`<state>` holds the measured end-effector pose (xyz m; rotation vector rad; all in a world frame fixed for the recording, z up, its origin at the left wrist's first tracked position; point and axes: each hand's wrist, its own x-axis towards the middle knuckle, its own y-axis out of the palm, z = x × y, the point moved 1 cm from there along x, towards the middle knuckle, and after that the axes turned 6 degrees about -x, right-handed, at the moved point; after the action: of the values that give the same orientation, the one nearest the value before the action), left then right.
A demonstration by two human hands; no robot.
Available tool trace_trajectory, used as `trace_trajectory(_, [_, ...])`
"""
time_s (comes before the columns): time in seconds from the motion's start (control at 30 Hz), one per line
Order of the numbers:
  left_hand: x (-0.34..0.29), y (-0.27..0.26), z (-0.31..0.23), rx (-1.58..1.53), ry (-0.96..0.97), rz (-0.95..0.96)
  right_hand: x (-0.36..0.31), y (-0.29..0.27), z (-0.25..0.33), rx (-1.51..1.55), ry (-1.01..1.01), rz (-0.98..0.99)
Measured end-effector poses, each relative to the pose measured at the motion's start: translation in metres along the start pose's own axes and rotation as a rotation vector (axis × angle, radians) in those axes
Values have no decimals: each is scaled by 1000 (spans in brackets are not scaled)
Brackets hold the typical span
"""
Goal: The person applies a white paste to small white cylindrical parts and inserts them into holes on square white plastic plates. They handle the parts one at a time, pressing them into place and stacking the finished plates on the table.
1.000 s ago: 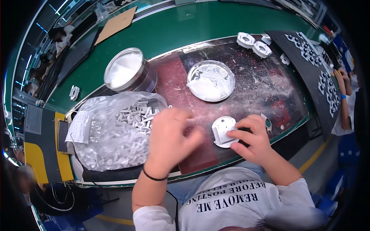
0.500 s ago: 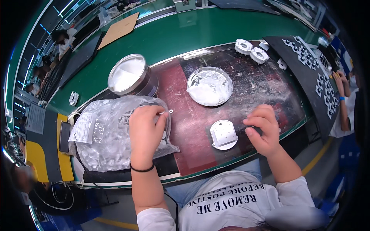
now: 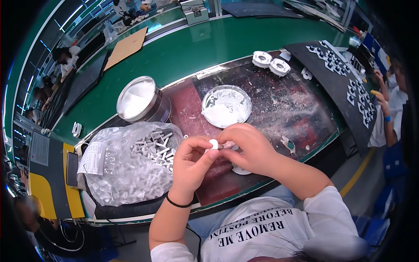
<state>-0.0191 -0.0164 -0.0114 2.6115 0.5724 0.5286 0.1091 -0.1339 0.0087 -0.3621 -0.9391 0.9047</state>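
Note:
In front of me my left hand (image 3: 190, 163) pinches a small white pin with a round head (image 3: 214, 143). My right hand (image 3: 251, 150) meets it there, its fingers closed at the pin's stem end; a small greyish bit shows between them, too small to name. Beneath the right hand lies a white round-edged housing part (image 3: 241, 170), mostly covered. To the left, an open clear plastic bag (image 3: 126, 183) holds many white pins (image 3: 163, 150) with flat heads. Beyond my hands rests a round metal lid (image 3: 248, 102) with white paste and film on it.
A tin (image 3: 163, 109) of white paste stands behind the bag. Two white ring-shaped parts (image 3: 279, 67) sit at the far right, beside a black board (image 3: 323, 78) with rows of small parts. At the right edge a co-worker's hand (image 3: 384, 105) shows.
My left hand has come out of the bag with a white pin and moved right. My right hand has moved left to meet it, now covering most of the housing part.

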Motion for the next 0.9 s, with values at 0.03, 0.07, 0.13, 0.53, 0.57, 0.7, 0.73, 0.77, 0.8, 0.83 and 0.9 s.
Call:
trace_trajectory(0.03, [0, 0, 1, -36, 1, 11, 0, -1, 1, 11, 9, 6])
trace_trajectory(0.07, [1, 1, 3, -75, 1, 20, 0, -4, 1, 21, 19, 15])
trace_trajectory(0.13, [2, 0, 7, -61, 6, 37, -1, -7, -2, 22, 19, 17])
trace_trajectory(0.53, [9, -2, 20, 636, 124, -10, -10, -42, -72, -361, 74, -119])
trace_trajectory(0.57, [9, -2, 20, 655, 119, 3, -10, -43, -83, -406, 89, -120])
trace_trajectory(0.7, [7, -2, 19, 666, 48, 1, -11, -37, -92, -532, 68, -84])
trace_trajectory(0.73, [7, -2, 19, 679, 56, 3, -11, -36, -93, -547, 48, -84])
trace_trajectory(0.77, [7, -1, 18, 694, 64, 2, -11, -35, -93, -559, 28, -85])
trace_trajectory(0.8, [7, -1, 17, 709, 71, 2, -11, -34, -94, -571, 7, -85])
trace_trajectory(0.83, [7, 0, 16, 721, 71, 6, -11, -33, -94, -586, -8, -81])
trace_trajectory(0.9, [7, 1, 15, 742, 73, 18, -11, -32, -95, -619, -37, -72])
